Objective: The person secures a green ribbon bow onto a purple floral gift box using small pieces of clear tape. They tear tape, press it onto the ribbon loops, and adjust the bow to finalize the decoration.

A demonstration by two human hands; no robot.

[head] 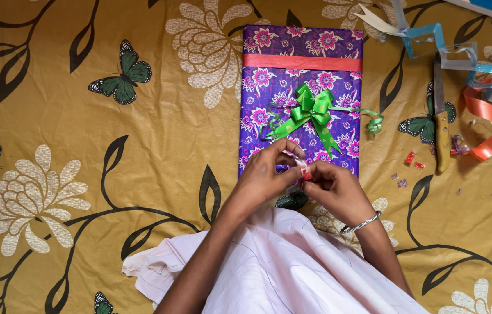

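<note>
A flat gift box (301,64) wrapped in purple flowered paper lies on the cloth ahead of me. A red ribbon band (302,62) crosses its top part and a green bow (311,110) sits in its middle. Over the box's near edge, my left hand (266,174) and my right hand (332,189) meet, both pinching a small red and clear scrap of ribbon (303,167) between fingertips. My right wrist wears a silver bangle (361,223).
The mustard cloth (112,145) has flower and butterfly prints. To the right lie a knife (441,128) with a wooden handle, an orange ribbon strip (487,125), blue ribbon loops (455,52) and several tiny scraps (412,160). Pale pink fabric (281,267) covers my lap.
</note>
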